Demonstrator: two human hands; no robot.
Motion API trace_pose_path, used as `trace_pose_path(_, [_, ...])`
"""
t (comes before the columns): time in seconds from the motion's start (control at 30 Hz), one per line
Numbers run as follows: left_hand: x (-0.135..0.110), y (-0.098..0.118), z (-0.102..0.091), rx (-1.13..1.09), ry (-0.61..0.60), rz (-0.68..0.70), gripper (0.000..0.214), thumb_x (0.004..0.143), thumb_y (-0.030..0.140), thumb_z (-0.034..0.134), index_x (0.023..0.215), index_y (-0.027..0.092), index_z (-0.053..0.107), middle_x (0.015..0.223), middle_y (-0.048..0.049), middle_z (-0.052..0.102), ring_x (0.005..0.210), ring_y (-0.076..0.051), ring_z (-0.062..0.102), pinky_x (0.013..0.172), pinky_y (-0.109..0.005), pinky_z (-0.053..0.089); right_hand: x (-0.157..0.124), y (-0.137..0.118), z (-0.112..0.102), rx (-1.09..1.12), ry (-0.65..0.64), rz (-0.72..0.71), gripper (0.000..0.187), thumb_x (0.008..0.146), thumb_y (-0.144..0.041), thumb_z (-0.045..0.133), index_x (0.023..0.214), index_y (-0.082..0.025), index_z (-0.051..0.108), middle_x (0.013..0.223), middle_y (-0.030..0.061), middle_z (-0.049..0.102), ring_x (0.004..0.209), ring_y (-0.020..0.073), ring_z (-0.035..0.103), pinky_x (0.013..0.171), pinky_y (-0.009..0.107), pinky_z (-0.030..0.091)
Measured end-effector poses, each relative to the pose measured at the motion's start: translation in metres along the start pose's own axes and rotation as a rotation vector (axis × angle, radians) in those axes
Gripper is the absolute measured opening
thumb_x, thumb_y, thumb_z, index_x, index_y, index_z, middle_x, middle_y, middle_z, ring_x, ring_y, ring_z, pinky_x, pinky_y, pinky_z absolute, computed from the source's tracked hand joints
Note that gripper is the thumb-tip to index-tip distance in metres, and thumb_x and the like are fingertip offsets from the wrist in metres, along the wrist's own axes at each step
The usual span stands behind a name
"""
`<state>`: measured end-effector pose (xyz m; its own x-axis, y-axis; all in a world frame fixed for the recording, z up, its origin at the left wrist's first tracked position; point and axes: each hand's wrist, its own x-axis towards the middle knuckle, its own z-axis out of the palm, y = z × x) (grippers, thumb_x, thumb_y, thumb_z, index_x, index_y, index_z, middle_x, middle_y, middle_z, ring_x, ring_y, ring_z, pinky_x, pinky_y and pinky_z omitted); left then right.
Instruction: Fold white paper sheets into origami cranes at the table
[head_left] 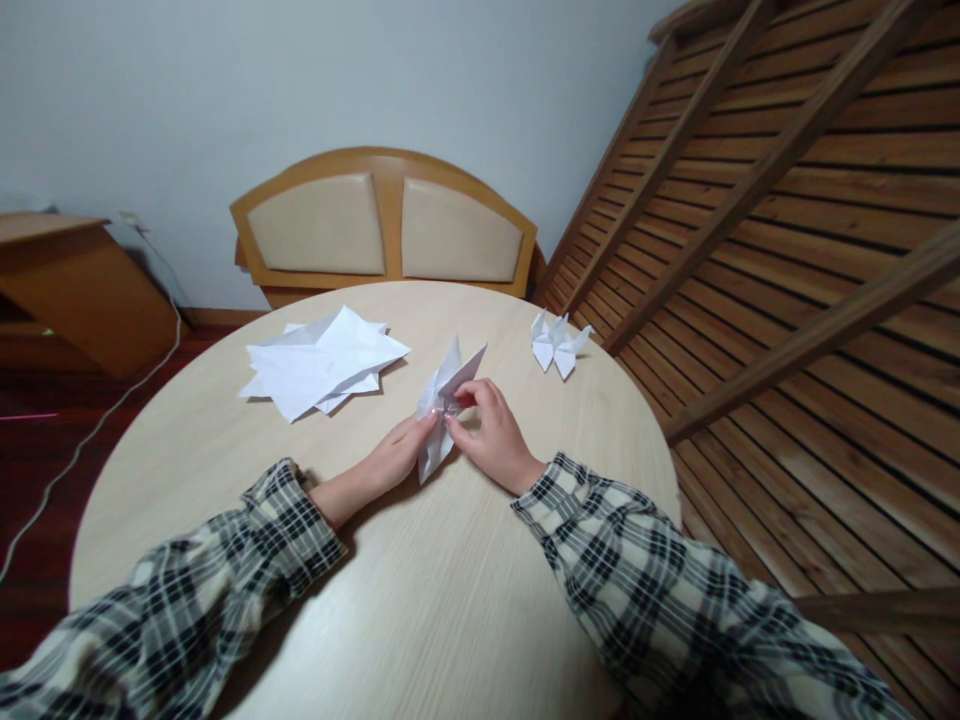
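Observation:
Between my two hands is a folded piece of white paper (pixel 442 385), with two points sticking up and one pointing down toward me. My left hand (pixel 397 453) grips its left side, the thumb pressed near the middle. My right hand (pixel 491 430) pinches the right side with thumb and forefinger, close to the left thumb. Part of the paper is hidden behind the fingers. To the right, farther back, white folded paper cranes (pixel 556 342) stand close together. On the left lies a loose stack of white paper sheets (pixel 326 358), their corners fanned out.
Everything rests on a round, light wooden table (pixel 420 620). Behind it stands a wooden headboard (pixel 390 215) with two beige panels. A slatted wooden frame (pixel 787 250) leans along the right. At left are a wooden desk (pixel 82 300) and a white cable (pixel 97 430).

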<state>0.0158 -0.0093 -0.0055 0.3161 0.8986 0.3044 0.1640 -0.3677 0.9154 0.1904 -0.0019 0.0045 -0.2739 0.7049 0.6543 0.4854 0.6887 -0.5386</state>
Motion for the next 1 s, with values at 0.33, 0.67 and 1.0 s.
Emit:
trace_pose_path(0.33, [0.000,-0.001,0.001,0.022,-0.010,0.059,0.043,0.098,0.056,0.042,0.093,0.022,0.068,0.088,-0.0098,0.073,0.092,-0.025,0.067,0.090,-0.041,0.057,0.000,0.002,0.002,0.052,-0.002,0.022,0.028,0.081,-0.011,0.056,0.103,-0.024,0.046,0.098,0.0042,0.055,0.090,0.0203,0.057,0.085,0.041,0.052])
trace_pose_path(0.67, [0.003,-0.008,-0.007,-0.012,0.251,0.000,0.039,0.094,0.038,0.056,0.128,0.018,0.058,0.126,-0.0116,0.065,0.106,-0.021,0.063,0.091,-0.038,0.054,0.001,0.002,-0.001,0.097,-0.053,0.047,0.022,0.083,-0.005,0.052,0.095,-0.024,0.054,0.094,0.0030,0.059,0.090,0.0190,0.057,0.085,0.038,0.051])
trace_pose_path(1.0, [0.005,-0.011,-0.010,0.024,0.282,0.041,0.049,0.095,0.034,0.054,0.142,0.022,0.050,0.147,-0.0131,0.052,0.127,-0.025,0.056,0.104,-0.044,0.049,0.000,0.002,0.000,0.159,-0.053,0.068,0.035,0.084,-0.002,0.051,0.109,-0.024,0.064,0.097,0.0033,0.062,0.091,0.0172,0.059,0.087,0.037,0.053])
